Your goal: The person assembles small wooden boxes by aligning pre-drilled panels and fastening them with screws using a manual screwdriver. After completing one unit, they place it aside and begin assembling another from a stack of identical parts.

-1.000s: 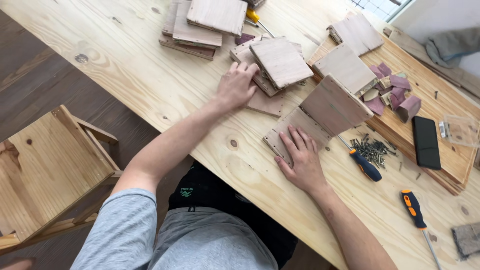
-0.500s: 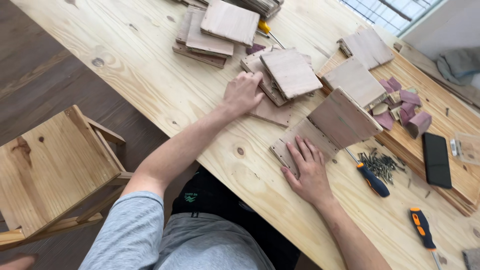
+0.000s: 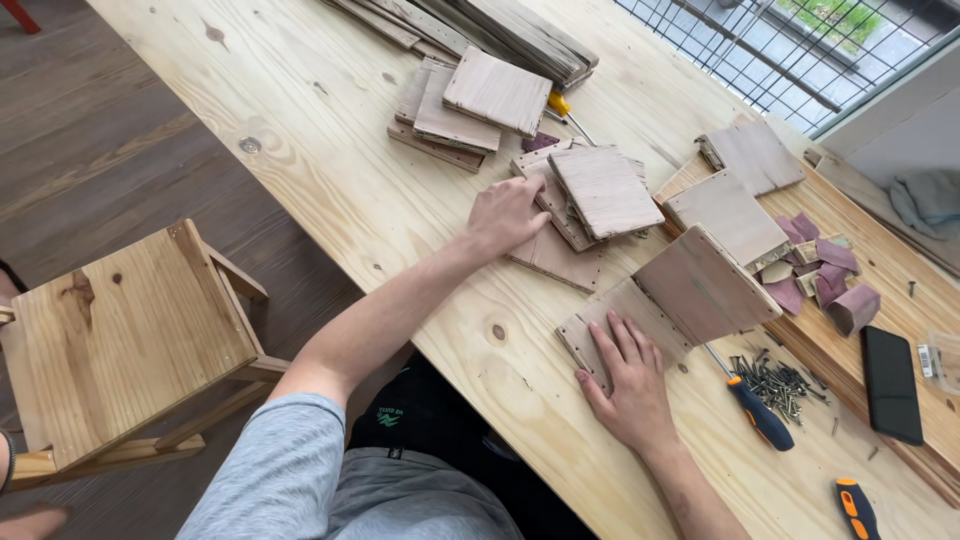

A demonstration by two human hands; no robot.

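Observation:
My right hand (image 3: 625, 382) lies flat, fingers spread, on a small wooden panel (image 3: 600, 322) lying on the pale table (image 3: 330, 160). A second panel (image 3: 705, 287) stands tilted up from that panel's far edge. My left hand (image 3: 507, 213) reaches forward and rests on the near edge of a low stack of square wooden panels (image 3: 590, 195), fingers curled on the top pieces; I cannot tell if it grips one.
More panel stacks (image 3: 465, 100) and long slats (image 3: 510, 30) lie at the far side. A pile of screws (image 3: 785, 382), a blue-handled screwdriver (image 3: 755, 408), purple wood scraps (image 3: 825, 280) and a black phone (image 3: 890, 382) sit right. A wooden stool (image 3: 120, 340) stands left.
The view has shifted, so everything sits lower and further right. Both hands stay on the same panels; the left hand has settled nearer the stack's edge.

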